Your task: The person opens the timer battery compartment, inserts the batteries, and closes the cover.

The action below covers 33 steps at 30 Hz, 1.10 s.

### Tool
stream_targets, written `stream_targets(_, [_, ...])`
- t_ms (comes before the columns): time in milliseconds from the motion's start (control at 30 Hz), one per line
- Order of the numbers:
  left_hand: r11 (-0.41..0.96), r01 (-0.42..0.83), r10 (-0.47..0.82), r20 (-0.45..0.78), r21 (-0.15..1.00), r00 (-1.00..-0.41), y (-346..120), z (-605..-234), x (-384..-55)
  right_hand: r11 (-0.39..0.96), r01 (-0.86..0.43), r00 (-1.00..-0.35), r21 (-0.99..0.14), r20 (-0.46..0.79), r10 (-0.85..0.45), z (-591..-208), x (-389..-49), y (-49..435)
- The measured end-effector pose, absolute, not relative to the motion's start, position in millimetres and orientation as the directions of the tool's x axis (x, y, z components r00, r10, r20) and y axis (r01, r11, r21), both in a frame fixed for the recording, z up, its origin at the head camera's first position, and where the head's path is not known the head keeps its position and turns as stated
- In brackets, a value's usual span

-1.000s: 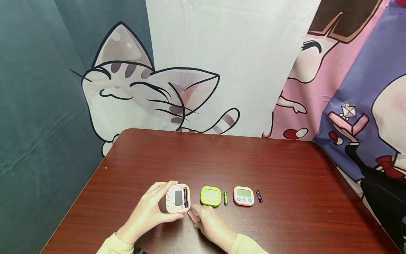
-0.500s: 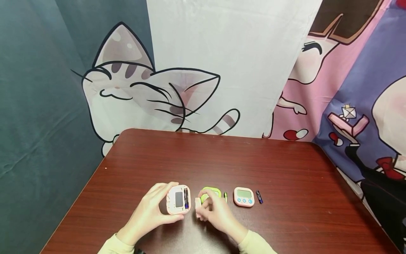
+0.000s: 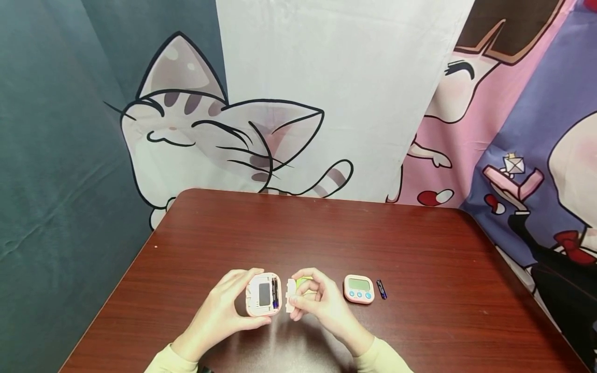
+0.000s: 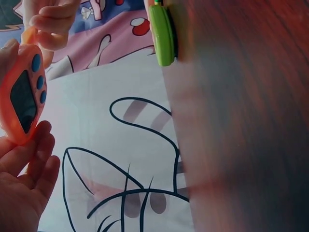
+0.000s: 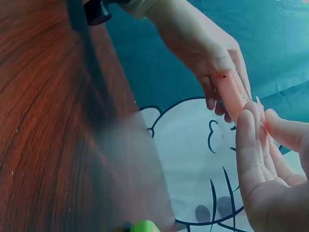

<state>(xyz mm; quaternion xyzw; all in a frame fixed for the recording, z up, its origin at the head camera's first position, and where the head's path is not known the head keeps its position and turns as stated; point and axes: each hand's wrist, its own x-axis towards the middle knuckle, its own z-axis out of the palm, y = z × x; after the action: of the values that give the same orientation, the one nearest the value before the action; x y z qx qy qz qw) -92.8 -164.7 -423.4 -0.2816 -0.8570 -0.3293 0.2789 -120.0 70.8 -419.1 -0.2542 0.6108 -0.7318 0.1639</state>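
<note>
My left hand [image 3: 223, 304] grips a pink digital timer [image 3: 254, 295] by its edges, its back turned up toward the head camera. Two dark batteries [image 3: 275, 293] lie in the uncovered slot along its right side. In the left wrist view the timer's front shows a dark screen [image 4: 23, 101] and blue buttons [image 4: 39, 82]. Between thumb and fingers my right hand [image 3: 324, 305] pinches a small pale battery cover [image 3: 291, 295], held upright just right of the timer. Beneath the right hand a green timer [image 3: 304, 282] is mostly hidden.
Right of my hands, a second pink timer [image 3: 358, 289] lies face up on the brown table [image 3: 326, 233]. Beside it are dark batteries [image 3: 381, 289]. A printed cloth [image 3: 289, 145] hangs behind the table's far edge.
My right hand has risen and moved slightly right with the battery cover, turning it upright beside the timer. It now covers the green timer and the green battery. The left hand has barely moved.
</note>
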Motion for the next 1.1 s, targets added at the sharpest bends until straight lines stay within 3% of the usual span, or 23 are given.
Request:
stream_targets(433, [0.62,0.684,0.349,0.646,0.385,-0.679,-155.5,-422.6,-90.9,-0.094,-0.076,-0.835,-0.993,0.115,-0.538,-418.1,-114.5,68.0])
stream_targets(733, [0.627,0.703,0.384,0.652,0.336,-0.654,-152.0,-423.8,-91.8,0.025,0.028,-0.877,-0.999,-0.037,-0.479,-411.9,-110.9,67.9])
stream_targets(1100, [0.585,0.751,0.441,0.658,0.305,-0.611,-149.9,-422.2,-95.0,0.043,0.132,-0.835,-0.99,-0.134,-0.534,-414.3,-110.9,72.3])
